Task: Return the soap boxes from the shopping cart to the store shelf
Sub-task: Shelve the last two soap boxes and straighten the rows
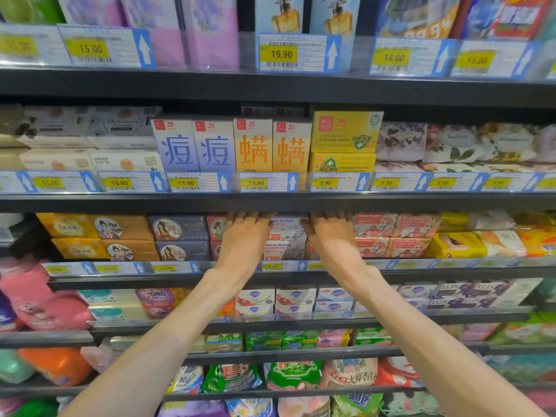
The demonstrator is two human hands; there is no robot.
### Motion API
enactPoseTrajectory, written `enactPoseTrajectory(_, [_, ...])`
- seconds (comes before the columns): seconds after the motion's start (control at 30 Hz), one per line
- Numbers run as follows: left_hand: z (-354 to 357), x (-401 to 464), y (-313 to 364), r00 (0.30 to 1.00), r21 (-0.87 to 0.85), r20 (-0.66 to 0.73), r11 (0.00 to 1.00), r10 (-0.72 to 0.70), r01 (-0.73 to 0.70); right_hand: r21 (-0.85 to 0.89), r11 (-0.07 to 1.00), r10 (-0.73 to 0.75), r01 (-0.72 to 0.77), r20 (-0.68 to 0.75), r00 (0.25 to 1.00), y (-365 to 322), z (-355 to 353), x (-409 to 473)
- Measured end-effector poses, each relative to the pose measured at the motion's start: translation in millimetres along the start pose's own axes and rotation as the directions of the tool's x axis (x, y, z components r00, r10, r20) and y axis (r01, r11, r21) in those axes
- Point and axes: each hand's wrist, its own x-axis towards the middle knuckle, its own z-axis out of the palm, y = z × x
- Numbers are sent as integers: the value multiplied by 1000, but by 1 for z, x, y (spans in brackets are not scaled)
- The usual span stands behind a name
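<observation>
Both hands reached into the shelf (270, 203): left hand (244, 242) and right hand (332, 243) flanked the stacked Goat Soap boxes (285, 236), fingers straight against their sides, apparently squaring them between neighbouring boxes. No cart showed.

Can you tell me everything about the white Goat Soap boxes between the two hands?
The Goat Soap boxes are two pale cardboard boxes, stacked one on the other, with blue "Goat Soap" lettering and a small orange patch. They sit on the shelf behind the price tags, front faces outward. The left hand and right hand flank them, fingers against the sides of the stack. Pink Goat Soap boxes stand to their right.
</observation>
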Motion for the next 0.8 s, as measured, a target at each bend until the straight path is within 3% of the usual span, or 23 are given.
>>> enactPoseTrajectory(0.23, [0,-7,3,998,-20,-53,1000,17,-18,35,999,-3,3,-4,1000,1,-5,-5])
enactPoseTrajectory(0.3, [-1,-11,11,994,-90,-95,994,53,-62,62,997,-35,42,-112,993,10,-5,-16])
enactPoseTrajectory(0.4, [0,-18,33,967,-166,-125,956,224,-243,80,993,-57,84,-299,953,35,-4,-37])
enactPoseTrajectory(0.5, [11,-30,61,933,-265,-90,895,347,-359,86,971,-177,223,-372,911,59,0,-61])
enactPoseTrajectory(0.6, [26,-46,84,933,-339,-17,876,360,-344,39,956,-266,292,-312,912,74,12,-83])
enactPoseTrajectory(0.8, [37,-53,96,956,-369,93,902,277,-225,96,957,-249,274,-212,945,82,24,-89])
